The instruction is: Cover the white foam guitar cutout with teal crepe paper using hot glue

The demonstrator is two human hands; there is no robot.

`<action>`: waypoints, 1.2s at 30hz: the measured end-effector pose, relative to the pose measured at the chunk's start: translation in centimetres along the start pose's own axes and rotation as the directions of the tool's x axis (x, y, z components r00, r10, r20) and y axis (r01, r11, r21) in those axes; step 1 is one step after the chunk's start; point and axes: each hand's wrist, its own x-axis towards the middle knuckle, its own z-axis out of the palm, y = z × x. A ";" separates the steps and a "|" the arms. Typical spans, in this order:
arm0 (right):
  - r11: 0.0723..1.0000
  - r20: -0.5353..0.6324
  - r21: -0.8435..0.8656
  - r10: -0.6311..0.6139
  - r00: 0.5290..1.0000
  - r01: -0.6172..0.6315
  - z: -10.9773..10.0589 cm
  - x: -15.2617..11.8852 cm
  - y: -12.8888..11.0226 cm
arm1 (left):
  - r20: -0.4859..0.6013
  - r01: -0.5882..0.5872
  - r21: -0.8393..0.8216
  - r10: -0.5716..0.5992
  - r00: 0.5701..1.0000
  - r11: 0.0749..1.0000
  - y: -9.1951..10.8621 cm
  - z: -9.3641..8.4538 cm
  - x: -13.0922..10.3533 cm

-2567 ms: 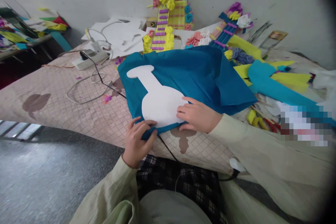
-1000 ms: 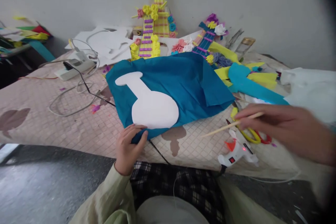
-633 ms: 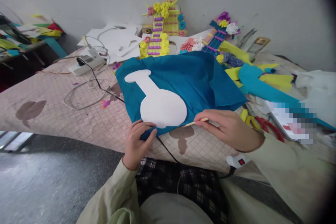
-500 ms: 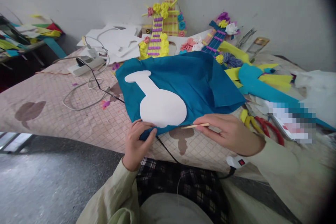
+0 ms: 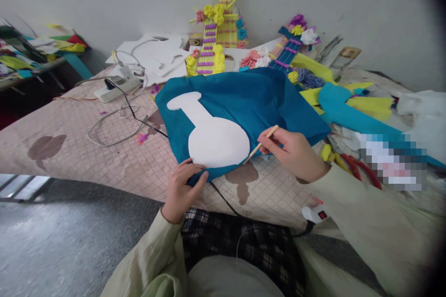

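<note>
A white cutout [image 5: 219, 141] with a round body, a neck and a flared end lies on a wrinkled teal sheet [image 5: 258, 97]. At the sheet's near left edge, my left hand [image 5: 183, 185] pinches the teal material close to the cutout's lower rim. My right hand [image 5: 294, 153] grips a thin wooden stick [image 5: 262, 145] slantwise, its lower tip at the sheet's near edge, just right of the round body.
Decorated paper guitars [image 5: 209, 51] stand behind the sheet. A white power strip [image 5: 118, 89] with cables lies at left. Red-handled pliers [image 5: 358, 169], a teal strip [image 5: 365, 118] and a white switch [image 5: 315, 214] are at right.
My right hand has moved up slightly, and the stick has turned from nearly level to a steep slant. My left hand keeps its hold on the sheet's edge. The view has shifted slightly.
</note>
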 end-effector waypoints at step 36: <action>0.960 0.039 0.077 -0.273 0.961 0.270 3.4 -2.0 -2.7 | 0.315 -0.264 -0.006 0.252 0.915 0.965 -0.5 -1.6 2.0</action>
